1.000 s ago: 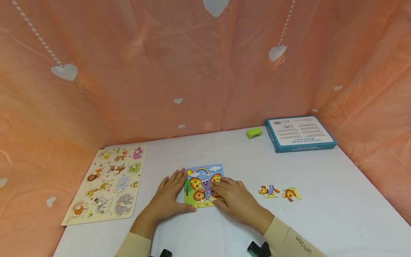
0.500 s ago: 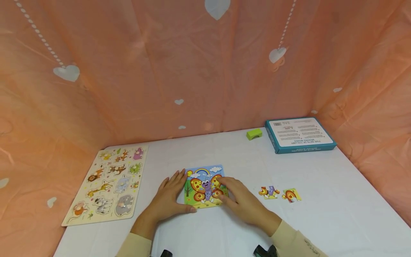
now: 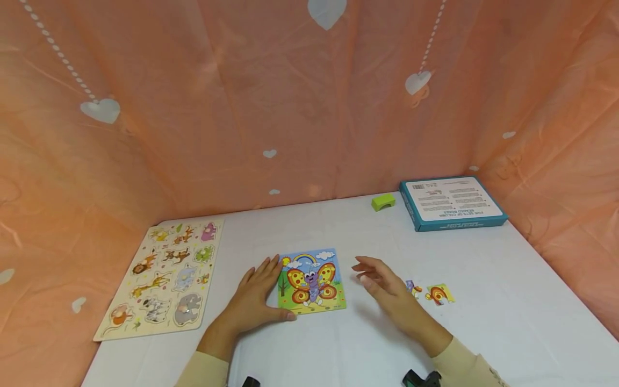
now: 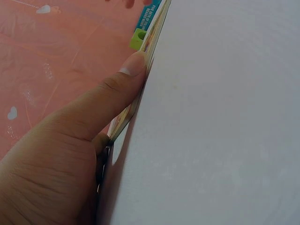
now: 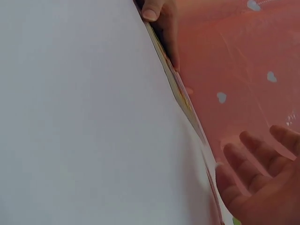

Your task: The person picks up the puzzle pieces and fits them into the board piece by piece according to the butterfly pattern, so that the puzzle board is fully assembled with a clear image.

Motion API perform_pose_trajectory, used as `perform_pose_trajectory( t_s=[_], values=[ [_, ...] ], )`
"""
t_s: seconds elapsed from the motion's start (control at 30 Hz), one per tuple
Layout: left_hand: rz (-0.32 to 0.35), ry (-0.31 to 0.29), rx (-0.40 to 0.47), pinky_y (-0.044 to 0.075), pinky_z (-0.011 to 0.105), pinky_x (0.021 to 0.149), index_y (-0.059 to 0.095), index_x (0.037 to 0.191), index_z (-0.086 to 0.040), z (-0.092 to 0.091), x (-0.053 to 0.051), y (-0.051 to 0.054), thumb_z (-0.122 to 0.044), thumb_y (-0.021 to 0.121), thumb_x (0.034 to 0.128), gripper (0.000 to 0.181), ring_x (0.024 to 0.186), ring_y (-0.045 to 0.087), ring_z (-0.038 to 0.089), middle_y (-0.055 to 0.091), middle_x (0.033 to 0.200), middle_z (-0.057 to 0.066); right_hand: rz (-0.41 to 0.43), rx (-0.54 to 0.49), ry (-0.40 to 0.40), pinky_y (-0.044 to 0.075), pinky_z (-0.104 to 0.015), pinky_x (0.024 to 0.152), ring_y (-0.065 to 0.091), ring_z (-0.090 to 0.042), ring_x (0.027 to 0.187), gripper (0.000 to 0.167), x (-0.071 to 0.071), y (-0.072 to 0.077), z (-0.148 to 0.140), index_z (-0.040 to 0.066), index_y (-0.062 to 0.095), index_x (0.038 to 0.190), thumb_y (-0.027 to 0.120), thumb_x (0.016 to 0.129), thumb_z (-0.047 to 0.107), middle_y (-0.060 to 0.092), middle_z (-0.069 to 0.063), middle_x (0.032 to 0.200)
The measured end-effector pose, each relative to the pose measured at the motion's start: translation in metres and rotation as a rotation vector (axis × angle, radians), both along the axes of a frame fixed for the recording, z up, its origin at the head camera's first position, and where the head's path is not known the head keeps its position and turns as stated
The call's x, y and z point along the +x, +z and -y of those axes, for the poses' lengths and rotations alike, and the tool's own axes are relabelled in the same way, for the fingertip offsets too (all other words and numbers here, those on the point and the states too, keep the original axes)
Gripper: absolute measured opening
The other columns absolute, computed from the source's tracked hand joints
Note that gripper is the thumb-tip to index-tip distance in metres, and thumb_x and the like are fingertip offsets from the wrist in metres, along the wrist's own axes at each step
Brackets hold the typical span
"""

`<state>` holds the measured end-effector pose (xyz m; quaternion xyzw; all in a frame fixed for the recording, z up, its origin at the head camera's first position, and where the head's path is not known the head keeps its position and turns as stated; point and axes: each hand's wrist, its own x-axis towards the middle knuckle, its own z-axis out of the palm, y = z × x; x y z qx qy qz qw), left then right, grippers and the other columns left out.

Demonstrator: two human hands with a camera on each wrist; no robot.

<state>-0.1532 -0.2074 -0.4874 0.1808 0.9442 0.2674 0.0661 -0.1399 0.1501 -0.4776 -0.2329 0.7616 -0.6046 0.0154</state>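
A square butterfly jigsaw puzzle [image 3: 313, 282] lies flat on the white table, its picture whole to the eye. My left hand [image 3: 253, 295] rests against its left side with straight fingers, and the thumb touches the near edge. In the left wrist view that thumb [image 4: 133, 65] lies along the puzzle's rim. To the right of the puzzle, my right hand [image 3: 394, 298] hovers above the table with loosely bent fingers, holding nothing. Two loose jigsaw pieces lie beyond it: an orange-and-green piece [image 3: 439, 294], and a purple-and-yellow piece [image 3: 411, 286] partly hidden by the hand.
A wooden animal puzzle board [image 3: 162, 277] lies at the left of the table [image 3: 309, 355]. Toward the back right are a green arch block [image 3: 383, 202] and a flat teal-and-white box [image 3: 453, 203]. An orange curtain [image 3: 232, 107] with hearts hangs behind.
My right hand has let go of the jigsaw puzzle and moved right, uncovering the picture's right side and partly covering one loose piece. The left hand has stayed in place.
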Motion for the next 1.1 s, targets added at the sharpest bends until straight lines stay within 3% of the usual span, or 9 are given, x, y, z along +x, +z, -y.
perform_pose_trajectory(
  t_s=[0.13,0.43,0.67,0.87,1.0,1.1],
  values=[
    [0.001,0.003,0.000,0.002,0.057,0.131,0.029,0.172,-0.008,0.000,0.000,0.000,-0.080,0.084,0.0726,0.134,0.166,0.004,0.026,0.014,0.180,0.004,0.037,-0.083,0.034,0.053,-0.029,0.104,0.063,-0.044,0.128,0.043,-0.002,0.001,-0.018,-0.002,0.044,0.159,0.038,0.119,0.013,0.058,-0.032,0.141],
    [0.002,0.005,-0.007,0.001,0.057,0.131,0.029,0.172,-0.009,-0.001,0.000,0.001,-0.081,0.084,0.0727,0.134,0.166,0.005,0.026,0.013,0.180,0.004,0.068,-0.204,0.067,0.052,-0.034,0.107,0.062,-0.035,0.132,0.057,-0.005,0.013,-0.066,0.014,0.044,0.164,0.018,0.120,0.039,0.059,-0.028,0.145],
    [-0.002,0.003,-0.009,0.001,0.057,0.130,0.029,0.172,-0.008,-0.001,0.001,0.000,-0.080,0.084,0.0731,0.134,0.166,0.005,0.026,0.014,0.180,0.004,0.104,-0.251,0.017,0.051,-0.033,0.109,0.062,-0.029,0.134,0.064,-0.003,0.015,-0.110,0.018,0.039,0.169,0.013,0.118,0.047,0.064,-0.012,0.147],
    [0.000,0.001,-0.013,0.002,0.057,0.131,0.028,0.172,-0.009,-0.001,0.001,0.000,-0.080,0.084,0.0734,0.134,0.166,0.005,0.027,0.014,0.180,0.004,0.108,-0.337,-0.031,0.053,-0.032,0.106,0.066,-0.026,0.130,0.065,-0.003,0.012,-0.136,0.015,0.040,0.168,0.013,0.118,0.046,0.068,-0.010,0.144],
    [0.002,0.005,-0.010,0.002,0.057,0.131,0.029,0.172,-0.009,-0.001,0.000,0.000,-0.080,0.084,0.0732,0.134,0.166,0.005,0.027,0.014,0.180,0.004,0.124,-0.312,-0.083,0.054,-0.030,0.104,0.067,-0.025,0.126,0.060,-0.004,0.009,-0.139,0.014,0.042,0.167,0.019,0.118,0.042,0.069,-0.010,0.141],
    [0.002,0.010,-0.016,0.002,0.057,0.131,0.029,0.172,-0.009,-0.001,0.000,0.000,-0.081,0.084,0.0725,0.134,0.166,0.005,0.026,0.014,0.180,0.004,0.143,-0.178,-0.076,0.050,-0.024,0.104,0.065,-0.019,0.127,0.054,-0.005,0.007,-0.137,0.010,0.039,0.166,0.026,0.119,0.032,0.067,-0.012,0.141]
  ],
)
